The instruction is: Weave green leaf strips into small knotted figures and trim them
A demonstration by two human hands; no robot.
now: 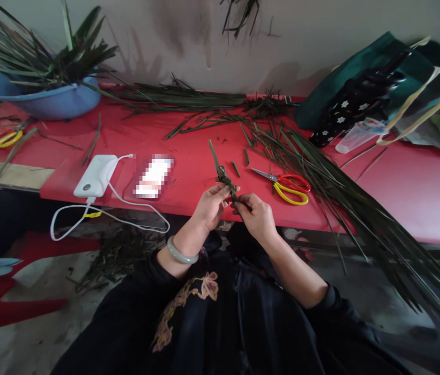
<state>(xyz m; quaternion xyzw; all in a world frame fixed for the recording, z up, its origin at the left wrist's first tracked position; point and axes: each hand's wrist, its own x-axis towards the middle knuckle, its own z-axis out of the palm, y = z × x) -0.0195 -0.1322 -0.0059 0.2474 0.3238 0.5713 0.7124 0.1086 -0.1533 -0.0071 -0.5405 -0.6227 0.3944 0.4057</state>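
Pinching a knotted green leaf strip (225,179) between both hands just above the near edge of the red table (188,172). Left hand (212,205) curled closed on the lower part of the knot, a pale smooth bangle (180,252) on its wrist; right hand (254,213) closed on the tail end, fingertips tight together. No readable writing anywhere; phone (153,177) face blurred. Glossy white power bank (97,175) with a looping cable beside it. Scissors (288,186) with red and yellow plastic handles just right of the hands, blades steel. Long, flat, dark green leaf blades (344,198) fanned across the table's right side. Rounded blue plastic basin (44,99) full of leaves far left.
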